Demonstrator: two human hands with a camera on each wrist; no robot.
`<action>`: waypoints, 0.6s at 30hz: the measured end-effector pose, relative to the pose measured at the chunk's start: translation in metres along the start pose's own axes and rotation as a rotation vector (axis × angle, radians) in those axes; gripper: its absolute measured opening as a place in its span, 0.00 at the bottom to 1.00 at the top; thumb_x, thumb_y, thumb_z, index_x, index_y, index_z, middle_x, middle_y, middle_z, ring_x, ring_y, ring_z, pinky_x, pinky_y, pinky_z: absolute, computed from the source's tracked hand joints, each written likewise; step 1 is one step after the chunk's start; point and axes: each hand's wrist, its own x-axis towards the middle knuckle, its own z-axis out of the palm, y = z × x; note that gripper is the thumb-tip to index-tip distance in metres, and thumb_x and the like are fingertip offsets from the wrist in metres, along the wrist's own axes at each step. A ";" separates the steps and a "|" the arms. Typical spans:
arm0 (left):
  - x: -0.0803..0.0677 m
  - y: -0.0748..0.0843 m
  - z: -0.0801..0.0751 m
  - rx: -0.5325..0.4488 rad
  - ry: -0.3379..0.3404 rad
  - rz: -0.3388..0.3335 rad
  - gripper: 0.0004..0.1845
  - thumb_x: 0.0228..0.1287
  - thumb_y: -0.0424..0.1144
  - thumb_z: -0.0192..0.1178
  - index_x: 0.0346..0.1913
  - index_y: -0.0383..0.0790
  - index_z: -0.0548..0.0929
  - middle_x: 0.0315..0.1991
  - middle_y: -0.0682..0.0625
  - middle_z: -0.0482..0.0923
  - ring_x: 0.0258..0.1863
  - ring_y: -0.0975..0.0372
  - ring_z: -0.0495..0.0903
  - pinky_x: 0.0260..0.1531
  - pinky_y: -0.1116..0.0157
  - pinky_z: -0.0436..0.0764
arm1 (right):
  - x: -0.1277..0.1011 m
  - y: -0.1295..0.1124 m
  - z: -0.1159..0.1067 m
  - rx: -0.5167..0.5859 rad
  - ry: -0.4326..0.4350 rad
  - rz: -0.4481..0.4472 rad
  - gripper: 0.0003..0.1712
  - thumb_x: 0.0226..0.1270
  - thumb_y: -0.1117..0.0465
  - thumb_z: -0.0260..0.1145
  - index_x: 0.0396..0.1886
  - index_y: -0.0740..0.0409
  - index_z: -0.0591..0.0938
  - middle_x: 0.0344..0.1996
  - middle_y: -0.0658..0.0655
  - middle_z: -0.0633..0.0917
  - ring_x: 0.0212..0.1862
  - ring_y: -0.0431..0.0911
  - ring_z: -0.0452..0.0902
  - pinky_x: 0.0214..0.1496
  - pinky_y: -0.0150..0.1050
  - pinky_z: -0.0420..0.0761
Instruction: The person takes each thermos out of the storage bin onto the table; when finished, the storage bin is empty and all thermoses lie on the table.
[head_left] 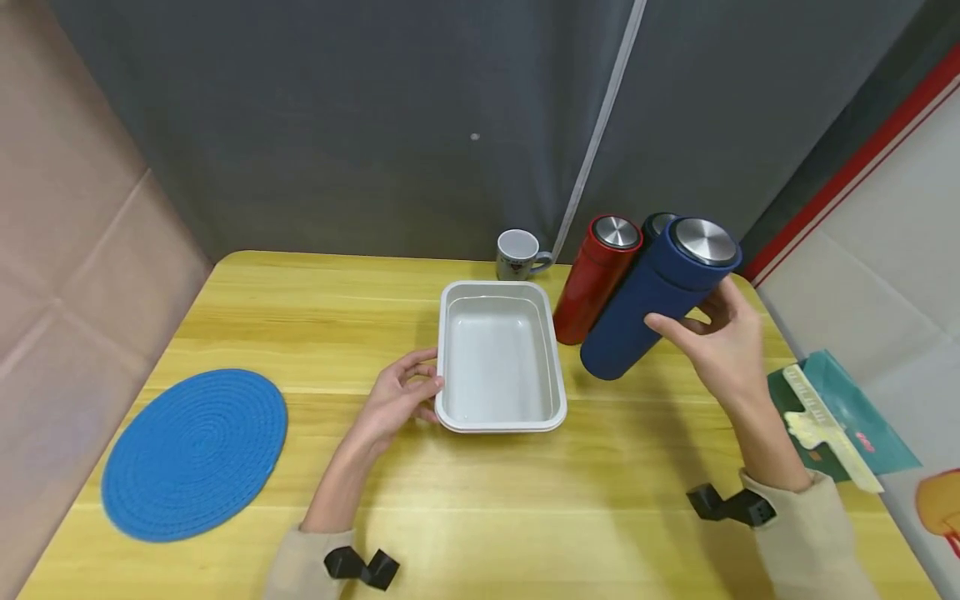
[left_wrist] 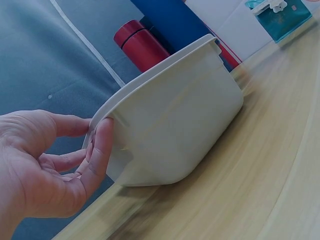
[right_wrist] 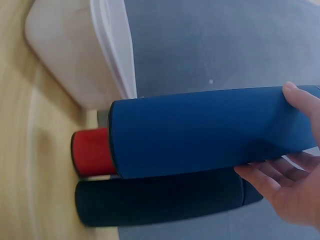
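Observation:
My right hand point(head_left: 723, 342) grips a blue thermos flask point(head_left: 648, 304) near its steel-topped lid. In the right wrist view the base of this flask hangs above the table. A red thermos flask point(head_left: 596, 283) and a dark thermos flask point(right_wrist: 160, 200) stand on the table behind it; in the head view the blue one hides most of the dark one. To the left lies a white rectangular tub point(head_left: 500, 362). The thumb and fingers of my left hand point(left_wrist: 55, 160) pinch the tub's left rim.
A grey mug point(head_left: 517, 254) stands behind the tub. A round blue woven placemat point(head_left: 197, 454) lies at the left. At the right edge is a green packet point(head_left: 862, 417) with a pale clip point(head_left: 825, 425). A grey partition point(head_left: 360, 133) rises behind the wooden table point(head_left: 487, 517).

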 end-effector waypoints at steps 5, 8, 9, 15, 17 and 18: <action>0.001 -0.001 0.000 0.012 0.009 0.002 0.29 0.65 0.27 0.58 0.69 0.37 0.66 0.48 0.42 0.70 0.29 0.59 0.79 0.24 0.65 0.85 | 0.000 0.015 -0.012 -0.057 0.043 0.046 0.38 0.50 0.75 0.73 0.63 0.55 0.75 0.51 0.50 0.81 0.48 0.41 0.79 0.42 0.23 0.82; 0.001 -0.002 -0.001 0.017 0.014 0.000 0.29 0.65 0.27 0.58 0.68 0.37 0.67 0.48 0.42 0.71 0.29 0.58 0.80 0.25 0.64 0.86 | 0.000 0.024 -0.021 -0.087 0.070 0.073 0.37 0.52 0.74 0.73 0.64 0.54 0.75 0.50 0.49 0.81 0.49 0.40 0.79 0.42 0.22 0.82; 0.001 -0.002 -0.001 0.018 0.014 -0.001 0.29 0.65 0.27 0.59 0.68 0.37 0.67 0.48 0.42 0.71 0.29 0.58 0.80 0.25 0.64 0.86 | 0.001 0.027 -0.023 -0.104 0.081 0.082 0.37 0.52 0.73 0.73 0.64 0.53 0.75 0.50 0.48 0.80 0.49 0.40 0.78 0.42 0.22 0.81; 0.001 -0.001 -0.001 0.006 0.010 0.000 0.29 0.65 0.26 0.58 0.68 0.36 0.66 0.48 0.41 0.71 0.30 0.57 0.80 0.24 0.66 0.85 | 0.004 0.044 -0.038 -0.212 0.133 0.186 0.36 0.56 0.67 0.74 0.65 0.50 0.73 0.49 0.43 0.79 0.50 0.37 0.76 0.44 0.19 0.78; 0.001 -0.001 0.000 0.010 0.008 0.001 0.29 0.65 0.27 0.59 0.68 0.37 0.67 0.48 0.41 0.71 0.30 0.57 0.80 0.24 0.66 0.85 | 0.006 0.049 -0.041 -0.232 0.147 0.227 0.37 0.56 0.64 0.74 0.66 0.48 0.73 0.49 0.41 0.78 0.50 0.36 0.74 0.46 0.19 0.76; 0.001 -0.001 0.000 0.013 0.004 0.000 0.29 0.65 0.27 0.59 0.68 0.37 0.67 0.48 0.41 0.71 0.30 0.57 0.80 0.24 0.66 0.85 | 0.007 0.051 -0.042 -0.237 0.153 0.242 0.37 0.56 0.63 0.75 0.66 0.47 0.72 0.49 0.41 0.78 0.51 0.36 0.73 0.47 0.20 0.75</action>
